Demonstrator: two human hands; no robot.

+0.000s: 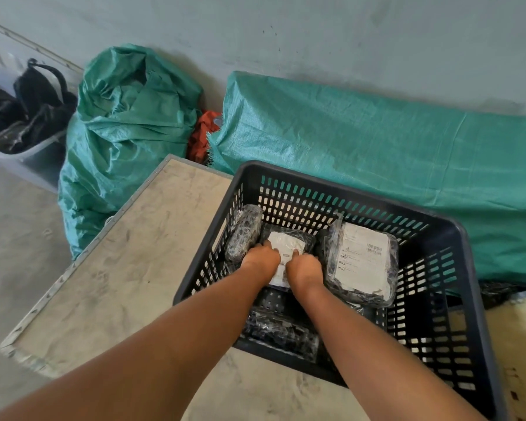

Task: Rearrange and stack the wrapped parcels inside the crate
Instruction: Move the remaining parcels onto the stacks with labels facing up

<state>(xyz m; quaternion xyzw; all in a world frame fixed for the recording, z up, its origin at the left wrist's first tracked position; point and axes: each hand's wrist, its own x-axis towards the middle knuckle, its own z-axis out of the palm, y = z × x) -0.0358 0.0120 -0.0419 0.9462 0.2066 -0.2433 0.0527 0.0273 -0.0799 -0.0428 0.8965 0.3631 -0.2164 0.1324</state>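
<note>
Both hands are down in the crate (456,235), side by side on one parcel. The left hand (260,261) has its fingers curled over the near-left edge of the middle parcel (289,243), the right hand (305,268) clamps the near-right edge, and the white label shows between them. That parcel lies at the centre of the crate floor.

At nine o'clock from the hands, a dark parcel (245,232) stands on edge, leaning against the left wall. At three o'clock sits the big parcel (363,259), label up, tilted, propped toward the right side. At six o'clock, under the forearms, another parcel (281,331) lies low against the near wall.

The step looks like shifting or lifting the middle one to make a tidier stack. To do it well: keep both grips even so the slippery wrap doesn't slide, lift it level, and set it flat with edges squared to a wall before anything goes on top. The big tilted one probably wants laying flat as a base, since smaller pieces stack better on it.

The crate sits on a dusty worktop (128,268). Beyond it, at twelve o'clock, green sacks (377,141) lie along the wall.
</note>
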